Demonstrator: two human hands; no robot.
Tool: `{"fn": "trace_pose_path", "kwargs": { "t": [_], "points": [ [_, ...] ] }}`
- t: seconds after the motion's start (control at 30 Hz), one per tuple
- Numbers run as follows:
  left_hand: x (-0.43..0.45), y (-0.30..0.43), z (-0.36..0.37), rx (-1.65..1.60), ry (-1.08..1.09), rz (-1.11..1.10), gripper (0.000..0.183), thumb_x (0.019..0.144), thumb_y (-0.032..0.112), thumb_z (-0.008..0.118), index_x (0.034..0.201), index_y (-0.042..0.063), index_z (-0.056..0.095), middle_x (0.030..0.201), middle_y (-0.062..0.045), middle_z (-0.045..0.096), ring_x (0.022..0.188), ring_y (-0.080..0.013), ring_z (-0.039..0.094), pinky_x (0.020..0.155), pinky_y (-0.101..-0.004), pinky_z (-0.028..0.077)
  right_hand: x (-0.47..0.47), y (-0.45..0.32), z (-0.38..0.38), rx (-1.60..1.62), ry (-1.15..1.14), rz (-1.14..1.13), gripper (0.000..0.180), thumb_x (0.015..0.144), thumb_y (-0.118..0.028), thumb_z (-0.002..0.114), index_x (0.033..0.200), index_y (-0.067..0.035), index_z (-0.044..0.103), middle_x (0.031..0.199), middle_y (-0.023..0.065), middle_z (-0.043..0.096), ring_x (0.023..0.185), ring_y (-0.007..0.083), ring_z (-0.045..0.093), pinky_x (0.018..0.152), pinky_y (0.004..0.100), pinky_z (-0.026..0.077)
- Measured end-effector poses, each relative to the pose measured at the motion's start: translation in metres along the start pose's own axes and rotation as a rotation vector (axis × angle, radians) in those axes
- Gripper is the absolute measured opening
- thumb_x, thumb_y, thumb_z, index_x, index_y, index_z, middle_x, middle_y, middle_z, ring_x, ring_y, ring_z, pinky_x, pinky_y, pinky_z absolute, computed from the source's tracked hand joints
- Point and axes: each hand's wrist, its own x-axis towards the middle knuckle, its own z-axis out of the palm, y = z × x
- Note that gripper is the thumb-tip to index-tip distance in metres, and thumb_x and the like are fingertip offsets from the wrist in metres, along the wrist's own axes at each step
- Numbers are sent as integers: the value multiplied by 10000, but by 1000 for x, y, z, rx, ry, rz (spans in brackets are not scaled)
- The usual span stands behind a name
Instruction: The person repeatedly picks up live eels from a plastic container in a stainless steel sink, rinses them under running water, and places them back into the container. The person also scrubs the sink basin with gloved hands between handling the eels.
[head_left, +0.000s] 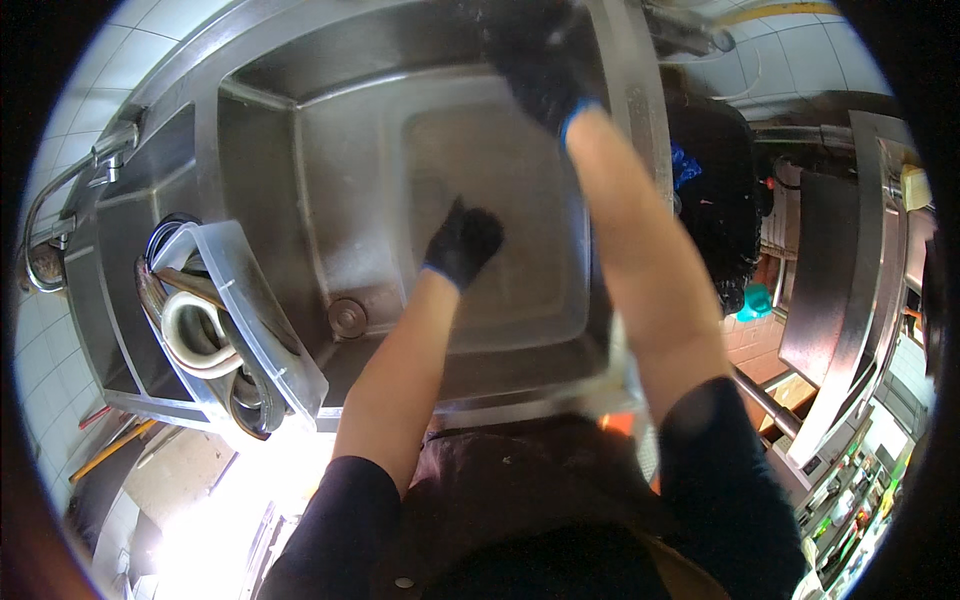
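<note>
My left hand (466, 241), in a dark glove with a blue cuff edge, hovers over the stainless steel sink basin (352, 187) and looks closed, with nothing visible in it. Farther off, my right hand (544, 71), gloved alike, reaches to the basin's far right corner; it is blurred and dark, so its fingers and anything in them cannot be made out. Inside the basin is a large shallow rectangular form, apparently a clear tray (517, 341). A translucent plastic container (259, 300) holding several eel-like fish (202, 367) rests tilted across the divider and front rim at left.
A round drain (348, 318) lies at the basin's near left corner. Beyond the fish container are smaller basins and a curved metal faucet (45, 195). A black bag-lined bin (716, 202) stands right of the sink, beside a steel counter (817, 270).
</note>
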Motion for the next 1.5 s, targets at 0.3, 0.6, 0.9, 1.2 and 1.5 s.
{"fn": "trace_pose_path", "kwargs": {
  "t": [0.3,0.6,0.9,1.2,1.5],
  "points": [
    [33,-4,-62,-263,20,-323,752,953,659,382,1389,53,468,1411,-180,508,1284,-359,473,1131,-537,273,-236,51,104,-672,-768,837,475,852,-400,625,1243,-134,665,1301,140,622,1199,340,592,1038,437,440],
    [24,-53,-58,-3,-658,199,528,987,583,381,1276,175,552,1250,-138,613,1149,-358,526,1033,-531,379,-211,-50,108,-379,-345,471,401,913,-383,539,1159,-96,671,1235,195,638,1146,381,602,983,467,464],
    [4,-44,-8,960,-189,618,428,1003,473,407,1043,113,634,1014,-147,652,988,-317,585,958,-449,427,-220,-50,105,-363,-250,188,368,884,-351,575,1101,-69,669,1162,200,663,1108,373,627,928,475,497],
    [-32,-51,18,1900,120,523,332,968,295,526,1189,51,573,1215,-146,623,1051,-279,591,914,-421,457,-188,7,89,-556,-510,503,374,873,-318,591,1142,-70,664,1103,222,680,1071,370,648,909,463,518],
    [-46,-45,1,2280,355,885,406,883,224,599,1266,90,599,1406,-201,504,1323,-384,432,1121,-498,308,-221,46,89,-427,-418,834,475,928,-312,493,1339,-84,560,1371,183,552,1263,314,542,1043,404,429]
  ]
}}
